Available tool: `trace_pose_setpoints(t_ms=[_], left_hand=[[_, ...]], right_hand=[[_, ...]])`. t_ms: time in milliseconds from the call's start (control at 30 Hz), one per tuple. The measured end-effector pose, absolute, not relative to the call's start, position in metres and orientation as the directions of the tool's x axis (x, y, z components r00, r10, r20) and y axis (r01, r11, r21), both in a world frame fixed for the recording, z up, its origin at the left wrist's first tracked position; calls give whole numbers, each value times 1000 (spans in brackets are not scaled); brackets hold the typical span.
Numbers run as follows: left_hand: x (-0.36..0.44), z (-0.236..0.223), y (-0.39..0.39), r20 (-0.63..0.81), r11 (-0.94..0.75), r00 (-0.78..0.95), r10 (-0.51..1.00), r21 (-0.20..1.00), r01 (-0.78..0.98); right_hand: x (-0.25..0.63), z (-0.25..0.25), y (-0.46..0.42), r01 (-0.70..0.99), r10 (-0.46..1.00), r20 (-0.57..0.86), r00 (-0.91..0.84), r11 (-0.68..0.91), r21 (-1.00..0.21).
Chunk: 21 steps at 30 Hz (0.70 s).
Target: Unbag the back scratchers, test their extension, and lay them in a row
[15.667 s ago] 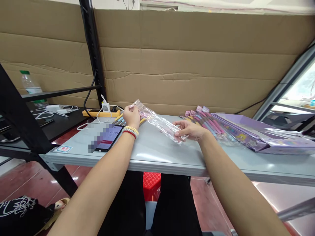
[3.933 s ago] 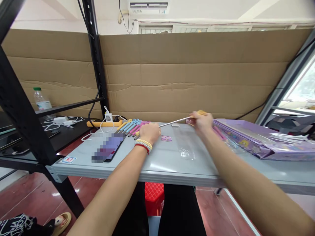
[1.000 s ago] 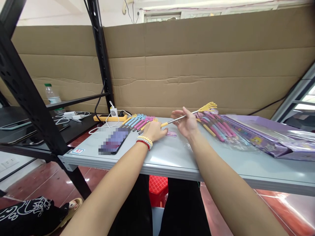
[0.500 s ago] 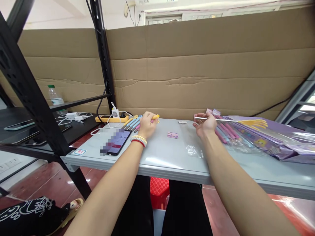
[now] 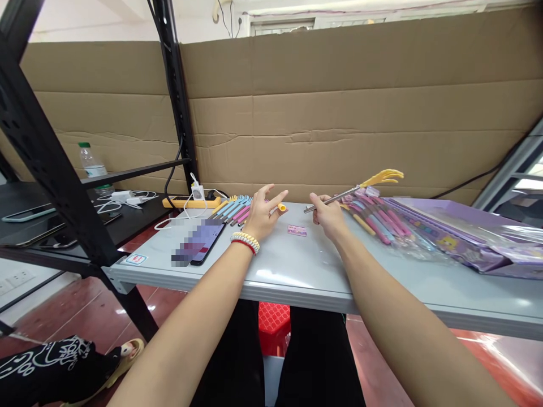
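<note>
My left hand (image 5: 262,213) holds a yellow tube-shaped handle (image 5: 281,208), its open end facing right and its index finger stretched out above. My right hand (image 5: 330,217) is closed on the metal rod of a back scratcher (image 5: 380,177), whose yellow hand-shaped head points up to the right. The two pieces are apart. Between my hands a small purple-pink label (image 5: 297,230) lies flat on the grey table (image 5: 292,260). Just beyond my left hand lies a row of blue, yellow and pink back scratchers (image 5: 232,210), partly hidden by it.
Plastic-wrapped back scratchers (image 5: 384,217) lie piled right of my right hand, beside an open purple box (image 5: 470,234). A phone (image 5: 201,244) rests at the left. Behind it are a yellow power strip (image 5: 182,202) and white cable. Cardboard (image 5: 318,124) walls the back.
My right hand has moved left, tilting the back scratcher's head upward. My left hand has lifted and stretched its fingers. A clear bag and pale card near my right hand no longer show there.
</note>
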<state>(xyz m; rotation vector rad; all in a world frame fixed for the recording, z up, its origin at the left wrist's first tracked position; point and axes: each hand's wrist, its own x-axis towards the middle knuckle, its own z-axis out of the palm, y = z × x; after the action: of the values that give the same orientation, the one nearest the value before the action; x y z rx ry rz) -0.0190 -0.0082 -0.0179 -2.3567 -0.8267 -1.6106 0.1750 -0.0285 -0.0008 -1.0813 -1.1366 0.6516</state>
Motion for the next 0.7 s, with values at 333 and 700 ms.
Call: trace_pose_setpoints(t_ms=[333, 700], left_hand=[[-19, -20, -7, 886, -833, 284, 367, 178, 523], [-17, -21, -7, 864, -845, 318, 389, 197, 497]], right_hand=[[169, 15, -52, -220, 913, 408, 3, 399, -890], [171, 22, -60, -423, 912, 388, -134, 301, -855]])
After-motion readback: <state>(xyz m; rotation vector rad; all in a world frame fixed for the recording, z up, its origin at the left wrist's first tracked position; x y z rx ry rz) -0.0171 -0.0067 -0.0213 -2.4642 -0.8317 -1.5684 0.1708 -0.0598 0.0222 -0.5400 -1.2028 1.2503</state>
